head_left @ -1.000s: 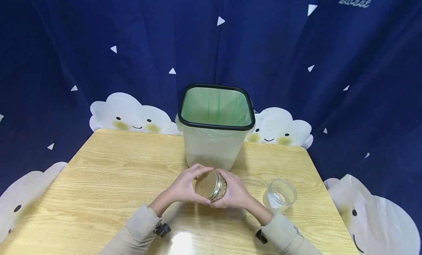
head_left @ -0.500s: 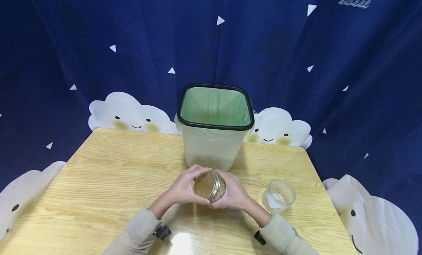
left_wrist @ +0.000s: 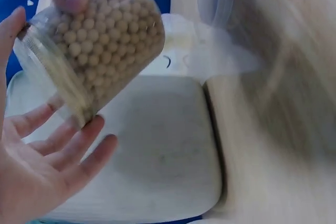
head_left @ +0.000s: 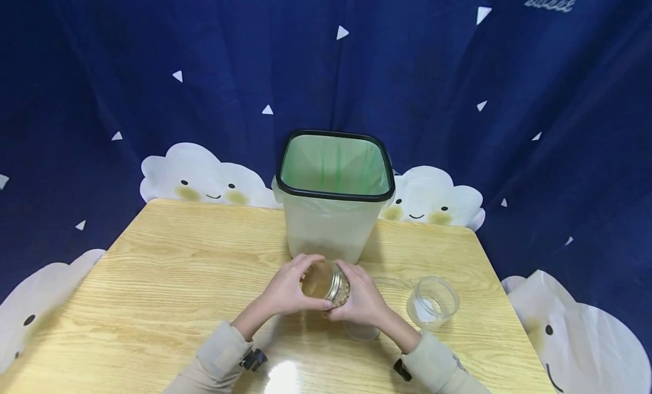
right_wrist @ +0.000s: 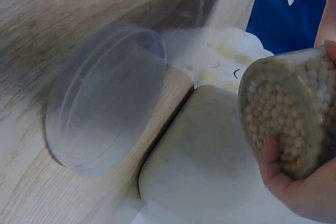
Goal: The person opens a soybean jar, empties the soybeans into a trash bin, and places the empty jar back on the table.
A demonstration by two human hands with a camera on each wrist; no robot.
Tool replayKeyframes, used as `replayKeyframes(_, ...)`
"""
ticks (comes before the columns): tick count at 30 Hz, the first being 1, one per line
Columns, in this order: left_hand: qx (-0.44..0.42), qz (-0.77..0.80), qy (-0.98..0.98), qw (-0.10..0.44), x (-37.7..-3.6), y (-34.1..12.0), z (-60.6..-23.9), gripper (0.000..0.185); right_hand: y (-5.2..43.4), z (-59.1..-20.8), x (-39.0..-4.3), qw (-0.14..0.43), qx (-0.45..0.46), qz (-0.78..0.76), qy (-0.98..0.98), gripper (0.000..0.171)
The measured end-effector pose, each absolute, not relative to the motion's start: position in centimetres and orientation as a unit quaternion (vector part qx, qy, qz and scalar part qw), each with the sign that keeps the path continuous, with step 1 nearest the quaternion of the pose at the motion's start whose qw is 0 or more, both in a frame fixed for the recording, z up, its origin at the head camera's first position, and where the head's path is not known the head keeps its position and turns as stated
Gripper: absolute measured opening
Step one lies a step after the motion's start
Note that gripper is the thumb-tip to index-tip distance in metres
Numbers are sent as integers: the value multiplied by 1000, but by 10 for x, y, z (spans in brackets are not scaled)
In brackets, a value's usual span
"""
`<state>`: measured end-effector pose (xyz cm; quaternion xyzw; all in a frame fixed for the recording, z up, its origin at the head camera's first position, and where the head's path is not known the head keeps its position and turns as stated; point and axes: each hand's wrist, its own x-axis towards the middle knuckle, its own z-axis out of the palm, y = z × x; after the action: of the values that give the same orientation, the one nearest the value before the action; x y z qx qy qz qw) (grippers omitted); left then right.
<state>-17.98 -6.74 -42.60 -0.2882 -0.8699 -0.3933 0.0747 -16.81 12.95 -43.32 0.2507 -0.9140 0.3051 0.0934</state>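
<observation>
A clear jar (head_left: 330, 285) packed with beige beads hangs tilted just above the wooden table (head_left: 168, 269), in front of a bin. My left hand (head_left: 284, 292) curls round the jar's lid end, thumb and fingers on the rim. My right hand (head_left: 364, 299) grips the jar's body. In the left wrist view the beaded jar (left_wrist: 102, 38) lies between my left hand's fingers (left_wrist: 58, 150) and the thumb. In the right wrist view the jar (right_wrist: 283, 111) sits in my right hand (right_wrist: 299, 187).
A translucent bin (head_left: 333, 213) with a black rim and green liner stands right behind the hands. An empty clear jar (head_left: 432, 302) stands to the right, and a clear lid (head_left: 363, 329) lies beneath my right wrist. A blue cloud-print curtain surrounds the table.
Both hands and the jar stay almost in place; the jar has shifted slightly away from me, towards the bin, and its lid end looks a little turned.
</observation>
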Motion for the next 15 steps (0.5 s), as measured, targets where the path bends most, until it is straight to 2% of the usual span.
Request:
replayKeyframes(8,-425,-360,-830,31,-184,-81,-420,102,138,-433,-172,51,284,326,-900,96)
replayKeyframes(12,-482,-342,-805,40,-185,-84,-417,96,139,-430,-173,40,313,320,-893,97)
replayKeyframes(15,-491,-341,-800,54,-186,-84,-417,92,140,-429,-173,41,320,313,-893,98)
